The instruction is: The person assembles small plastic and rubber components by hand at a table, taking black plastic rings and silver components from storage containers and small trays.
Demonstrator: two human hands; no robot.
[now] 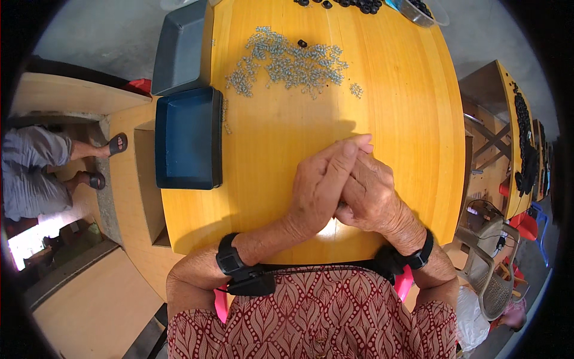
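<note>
My left hand (315, 190) and my right hand (375, 194) are pressed together over the near middle of the wooden table (263, 155). Their fingers are closed against each other, and the fingertips point away from me. Whatever lies between the palms, if anything, is hidden. Beyond the hands, a loose spread of small silvery metal pieces (305, 67) covers the far part of the tabletop, too small to name for sure. One small black round part (302, 43) lies among them. A little cluster of the same pieces (356, 90) sits apart on the right.
A dark blue tray (219, 140) stands at the table's left edge, with a grey tray (206, 45) behind it. Black round parts (365, 6) and a bowl (420, 21) are at the far edge. A person's sandalled foot (113, 145) shows left; a chair (493, 269) stands right.
</note>
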